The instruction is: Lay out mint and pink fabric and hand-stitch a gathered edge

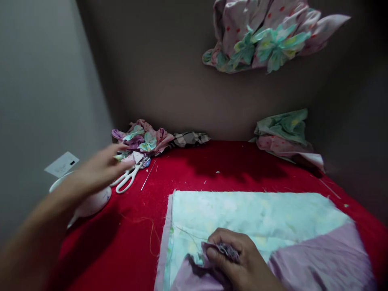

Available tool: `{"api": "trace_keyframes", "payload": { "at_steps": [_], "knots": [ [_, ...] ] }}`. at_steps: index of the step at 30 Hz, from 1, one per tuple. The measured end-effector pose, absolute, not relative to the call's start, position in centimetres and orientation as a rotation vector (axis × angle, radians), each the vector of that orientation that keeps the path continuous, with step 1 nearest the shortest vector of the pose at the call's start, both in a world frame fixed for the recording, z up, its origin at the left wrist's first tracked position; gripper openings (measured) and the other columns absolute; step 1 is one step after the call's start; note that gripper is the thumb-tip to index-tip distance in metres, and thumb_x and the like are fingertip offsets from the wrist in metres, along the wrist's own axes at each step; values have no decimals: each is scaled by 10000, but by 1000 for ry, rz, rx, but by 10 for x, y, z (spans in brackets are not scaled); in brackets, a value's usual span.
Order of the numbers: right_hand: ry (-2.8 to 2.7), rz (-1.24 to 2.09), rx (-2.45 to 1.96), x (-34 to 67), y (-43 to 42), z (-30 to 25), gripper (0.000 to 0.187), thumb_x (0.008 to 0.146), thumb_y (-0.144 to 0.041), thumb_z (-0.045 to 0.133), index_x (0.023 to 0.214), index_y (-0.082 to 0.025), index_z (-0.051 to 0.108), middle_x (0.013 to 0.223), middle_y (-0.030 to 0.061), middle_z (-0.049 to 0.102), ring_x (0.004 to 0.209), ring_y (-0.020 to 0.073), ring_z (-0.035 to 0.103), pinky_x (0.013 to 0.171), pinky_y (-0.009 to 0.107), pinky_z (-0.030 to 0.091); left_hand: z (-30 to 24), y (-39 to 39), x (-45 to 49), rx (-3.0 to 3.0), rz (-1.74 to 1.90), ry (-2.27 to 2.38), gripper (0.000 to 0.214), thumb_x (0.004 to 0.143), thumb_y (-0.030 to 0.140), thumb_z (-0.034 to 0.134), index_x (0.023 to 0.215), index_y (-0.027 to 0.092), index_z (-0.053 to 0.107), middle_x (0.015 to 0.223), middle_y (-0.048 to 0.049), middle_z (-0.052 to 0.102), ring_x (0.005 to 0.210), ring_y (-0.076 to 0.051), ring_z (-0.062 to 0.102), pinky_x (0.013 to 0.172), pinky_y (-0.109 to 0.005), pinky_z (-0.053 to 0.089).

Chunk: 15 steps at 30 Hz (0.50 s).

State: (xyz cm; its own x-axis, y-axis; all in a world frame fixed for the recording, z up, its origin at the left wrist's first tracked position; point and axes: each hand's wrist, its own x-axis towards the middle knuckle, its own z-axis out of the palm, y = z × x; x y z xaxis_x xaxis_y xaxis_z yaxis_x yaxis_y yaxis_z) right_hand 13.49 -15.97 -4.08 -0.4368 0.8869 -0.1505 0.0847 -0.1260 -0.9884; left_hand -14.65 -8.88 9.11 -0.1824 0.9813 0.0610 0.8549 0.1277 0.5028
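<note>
My right hand (235, 254) is closed on a bunched piece of purple fabric (190, 275), its gathered, frayed edge sticking out between thumb and fingers. Under it lies a pale mint floral cloth (242, 210), with more purple fabric (321, 258) at its right. A thin thread trails from the bunch over the mint cloth. My left hand (101, 165), smeared by motion, is raised at the left with fingers apart and nothing seen between them. Just beyond it are white-handled scissors (129, 180) on the red cover; whether the hand touches them I cannot tell.
Crumpled pink, purple and mint fabric pieces (154, 139) are heaped at the back left, beside a checked cloth (190, 139). Folded fabrics (285, 131) sit at the back right. A white object (92, 202) is partly behind my left arm. Ruffled fabric (266, 36) hangs on the wall.
</note>
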Motion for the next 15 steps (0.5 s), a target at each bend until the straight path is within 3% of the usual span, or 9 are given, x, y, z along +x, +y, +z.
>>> {"api": "trace_keyframes", "payload": {
  "at_steps": [4, 10, 15],
  "knots": [
    [-1554, 1628, -1153, 134, -158, -41, 308, 756, -436, 574, 667, -141, 576, 572, 6, 549, 521, 96, 462, 471, 169, 336, 57, -108, -86, 1839, 395, 1521, 471, 739, 345, 546, 1189, 219, 484, 878, -8, 572, 804, -159, 514, 684, -216, 386],
    [-1525, 1599, -1168, 133, -158, -43, 253, 729, -369, 613, 645, -131, 587, 539, -20, 472, 508, 78, 405, 468, 166, 313, 6, -151, -38, 1510, 295, 1214, 241, 693, 317, 593, 872, 156, 582, 563, 59, 396, 514, -83, 340, 452, -192, 252],
    [-1541, 1600, -1134, 136, -159, -46, 270, 757, -403, 587, 687, -143, 610, 552, -3, 534, 493, 82, 441, 456, 166, 336, -3, -148, -47, 1485, 439, 1184, 305, 733, 264, 522, 1009, 136, 548, 527, 71, 320, 499, -85, 295, 456, -201, 228]
  ]
}}
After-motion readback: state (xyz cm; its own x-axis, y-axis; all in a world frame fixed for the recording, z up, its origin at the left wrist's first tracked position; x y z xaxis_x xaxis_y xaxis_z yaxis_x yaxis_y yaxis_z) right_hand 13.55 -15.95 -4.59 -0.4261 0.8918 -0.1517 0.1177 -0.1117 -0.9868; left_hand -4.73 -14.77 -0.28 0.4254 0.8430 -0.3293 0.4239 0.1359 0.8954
